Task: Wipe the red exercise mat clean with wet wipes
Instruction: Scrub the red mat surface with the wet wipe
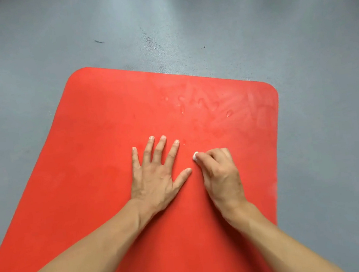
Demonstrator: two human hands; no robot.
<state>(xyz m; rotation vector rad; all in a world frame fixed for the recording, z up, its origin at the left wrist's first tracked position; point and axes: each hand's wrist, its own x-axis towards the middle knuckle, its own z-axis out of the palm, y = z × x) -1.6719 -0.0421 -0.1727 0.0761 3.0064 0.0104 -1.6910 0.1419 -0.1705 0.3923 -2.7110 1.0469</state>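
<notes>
We note the red exercise mat (105, 127) lying flat on the grey floor (28, 52), its far right corner streaked wet. Our left hand (154, 177) presses flat mid-mat, fingers spread wide. Just beside it, our right hand (220, 171) curls round a small white wet wipe (195, 156), pressing it to the mat.

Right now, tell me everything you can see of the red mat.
The red mat lies flat on the grey floor, its far end with rounded corners in view. It looks like smooth foam or rubber. The far right part shows wet streaks and droplets; the rest looks dry and matte. The left hand presses flat on it with spread fingers. Beside it the right hand grips a small white wipe against the surface. Both forearms reach over its near part.
</notes>
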